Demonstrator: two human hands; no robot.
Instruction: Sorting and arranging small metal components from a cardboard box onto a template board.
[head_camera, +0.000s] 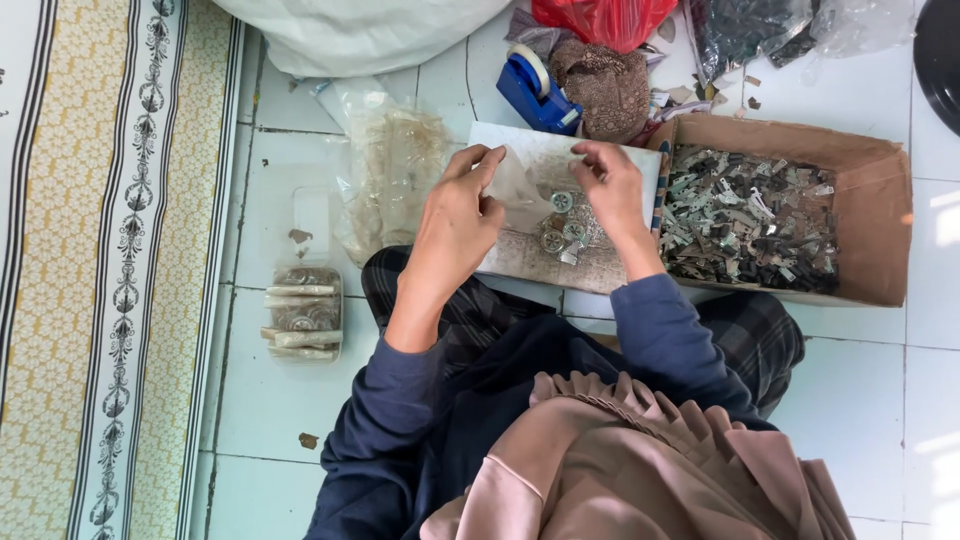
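Hands over white board (520, 262) on lap: left hand (455, 225) & right hand (612, 190) both pinch small clear bag (520, 180) betw. them; metal parts (562, 228) lie just below, nearer right hand.

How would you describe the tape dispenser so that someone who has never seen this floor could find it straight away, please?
Start from the open cardboard box of small metal parts on the white tiled floor. Go past its far left corner, beyond the pale board over which both hands work. The tape dispenser sits there beside a brown patterned cloth; it is the only solid blue thing, carrying a roll of tape.
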